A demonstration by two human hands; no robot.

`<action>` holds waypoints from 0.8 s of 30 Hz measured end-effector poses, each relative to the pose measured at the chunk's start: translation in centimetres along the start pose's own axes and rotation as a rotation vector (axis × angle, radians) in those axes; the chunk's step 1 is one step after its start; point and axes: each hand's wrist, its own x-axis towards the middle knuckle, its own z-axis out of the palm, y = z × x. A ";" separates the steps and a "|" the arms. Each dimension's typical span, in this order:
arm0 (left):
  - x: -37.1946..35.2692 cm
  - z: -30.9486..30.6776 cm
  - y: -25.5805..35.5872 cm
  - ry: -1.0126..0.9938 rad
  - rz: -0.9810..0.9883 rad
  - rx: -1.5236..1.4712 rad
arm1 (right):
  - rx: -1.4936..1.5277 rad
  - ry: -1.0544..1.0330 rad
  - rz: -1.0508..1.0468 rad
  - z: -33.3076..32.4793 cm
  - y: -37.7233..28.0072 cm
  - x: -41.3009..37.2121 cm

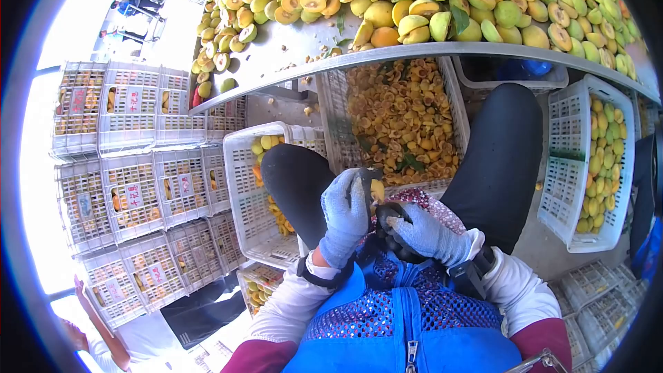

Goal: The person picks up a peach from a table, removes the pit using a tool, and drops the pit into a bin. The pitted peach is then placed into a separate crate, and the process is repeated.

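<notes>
My left hand [345, 211], in a blue-grey knit glove, is closed with the fingers bent. A small yellow piece of apricot [378, 190] shows at its fingertips. My right hand [431, 235], gloved the same way, is closed just to the right of it in front of my lap. Dark material covers or sits among its fingers, and I cannot make out what it grips. Between my knees, below both hands, stands a crate [336, 124] full of cut apricot pieces [404, 114].
A metal table [297, 45] ahead bears heaped whole and halved apricots [442, 7]. White crates of fruit stand left [238, 186] and right [563, 166] of my legs. Stacked crates [135, 186] line the far left. Another person's arm [103, 324] shows at lower left.
</notes>
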 end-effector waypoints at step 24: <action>-0.3 0.1 2.0 0.006 0.054 0.066 | -0.752 0.171 -0.309 0.0 -2.4 -0.5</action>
